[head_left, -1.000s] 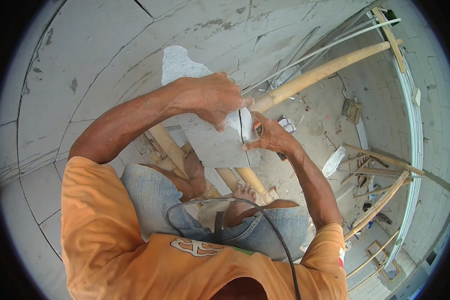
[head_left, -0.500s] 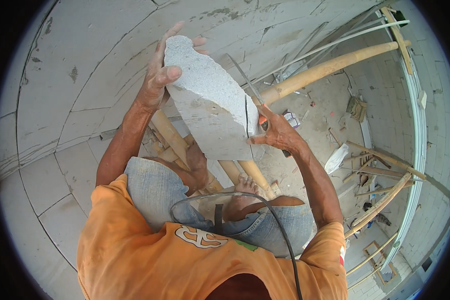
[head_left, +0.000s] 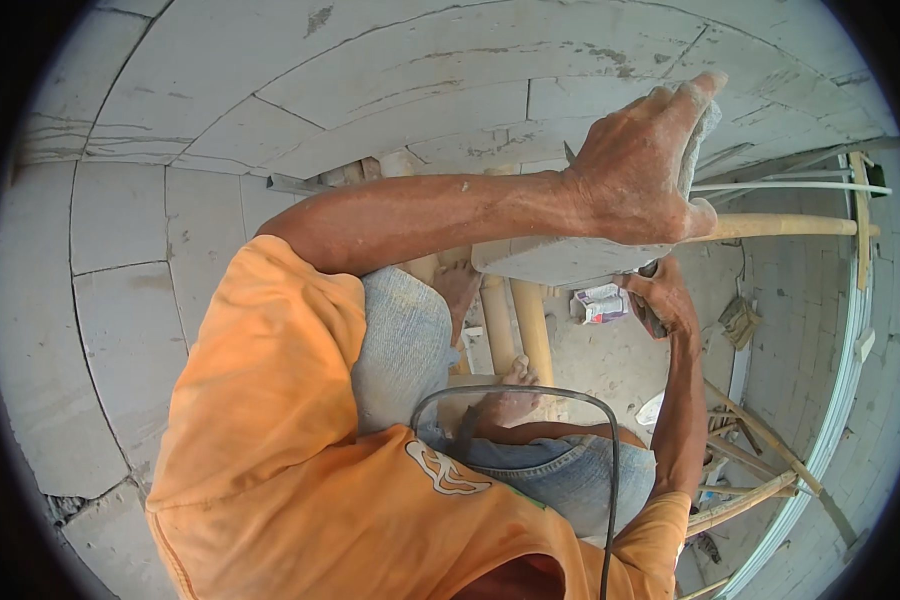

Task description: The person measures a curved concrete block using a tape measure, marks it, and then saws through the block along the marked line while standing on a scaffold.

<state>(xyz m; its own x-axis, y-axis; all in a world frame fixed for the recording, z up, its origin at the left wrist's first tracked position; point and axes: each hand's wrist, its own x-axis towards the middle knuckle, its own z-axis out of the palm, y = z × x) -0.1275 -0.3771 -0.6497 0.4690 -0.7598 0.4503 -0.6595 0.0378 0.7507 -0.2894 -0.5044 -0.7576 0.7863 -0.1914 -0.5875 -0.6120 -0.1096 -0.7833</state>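
A pale grey lightweight building block (head_left: 560, 262) with a rough broken side is held up in front of me, largely covered by my left forearm and hand. My left hand (head_left: 642, 172) is closed over its right end, fingers hooked round the broken edge. Below that end, my right hand (head_left: 668, 292) is closed round the dark and reddish handle of a saw (head_left: 650, 318), close against the block's underside. Most of the saw blade is hidden; a dark pointed tip shows behind my left wrist.
A grey block wall (head_left: 410, 60) rises close ahead. Bamboo poles (head_left: 532, 330) run beneath my feet, and another (head_left: 790, 226) stretches to the right. Lower down, the floor holds a printed paper bag (head_left: 600, 303), a brown sack (head_left: 739, 322) and timber pieces.
My left hand has swung right across the front with the block, which has turned and tilted so its broad face is mostly hidden. My right hand has moved right with the saw.
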